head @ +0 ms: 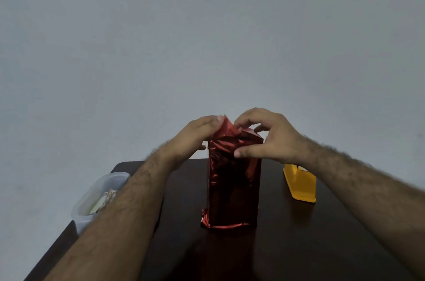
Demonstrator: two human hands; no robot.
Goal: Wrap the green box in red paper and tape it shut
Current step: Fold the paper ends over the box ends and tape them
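Note:
A tall box stands upright on the dark table [299, 234], covered all over in shiny red paper [234, 191]; no green shows. At its top the paper is crumpled into loose folds. My left hand [195, 135] holds the upper left edge of the paper, fingers at a raised flap. My right hand [269, 135] curls over the top right, thumb pressing the front face and fingers pinching the folds. A creased paper edge sticks out at the bottom left of the box.
A yellow tape dispenser [300, 183] sits to the right behind my right forearm. A clear plastic tub [101, 195] with small items stands at the table's left edge, partly hidden by my left forearm. A plain grey wall lies beyond.

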